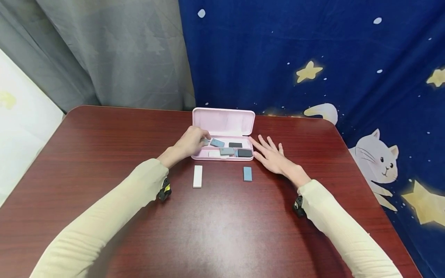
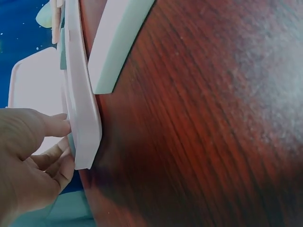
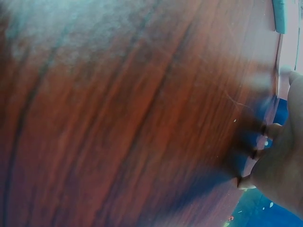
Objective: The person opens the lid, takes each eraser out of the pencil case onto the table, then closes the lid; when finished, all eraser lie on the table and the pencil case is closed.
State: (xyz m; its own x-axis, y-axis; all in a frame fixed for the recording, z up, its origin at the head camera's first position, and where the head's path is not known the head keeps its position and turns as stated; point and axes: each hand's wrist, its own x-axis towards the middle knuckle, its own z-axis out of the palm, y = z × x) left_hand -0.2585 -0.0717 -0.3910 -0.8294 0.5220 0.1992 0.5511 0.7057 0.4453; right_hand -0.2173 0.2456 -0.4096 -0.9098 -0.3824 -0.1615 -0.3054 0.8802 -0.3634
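The bench (image 1: 222, 239) ends just behind the case (image 1: 199, 157) (lid (image 1: 223, 121) raised), which holds blue and grey blocks (image 1: 217, 143). The left hand (image 1: 189, 142) pinches one at the case's left end; the spread right hand (image 1: 274, 159) touches its right end. Before it lie a white bar (image 1: 197, 176) and blue bar (image 1: 247, 174).

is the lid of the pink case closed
No, in the head view the lid stands open at the back of the pink case, with blocks showing inside.
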